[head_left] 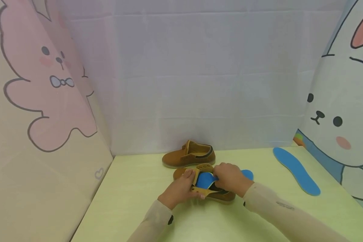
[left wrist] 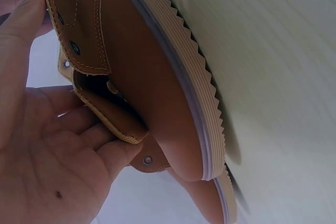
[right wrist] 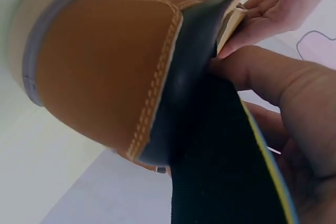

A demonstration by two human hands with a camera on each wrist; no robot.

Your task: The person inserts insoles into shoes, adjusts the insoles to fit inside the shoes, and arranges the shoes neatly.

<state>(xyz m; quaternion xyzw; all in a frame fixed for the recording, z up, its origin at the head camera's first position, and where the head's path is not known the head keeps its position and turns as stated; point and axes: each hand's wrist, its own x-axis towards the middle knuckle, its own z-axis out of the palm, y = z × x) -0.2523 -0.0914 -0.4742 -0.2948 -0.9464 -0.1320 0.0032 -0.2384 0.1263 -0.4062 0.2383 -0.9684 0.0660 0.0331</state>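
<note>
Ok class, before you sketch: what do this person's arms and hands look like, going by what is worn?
Both the left hand and right hand are bare, without gloves. The left sleeve and right sleeve are long, plain and cream-beige. A small dark patch shows at each cuff, and a greyish streak marks the right forearm.

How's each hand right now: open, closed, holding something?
Left hand: holding the nearer brown shoe.
Right hand: pinching the blue insole that's partly inside that shoe.
</note>
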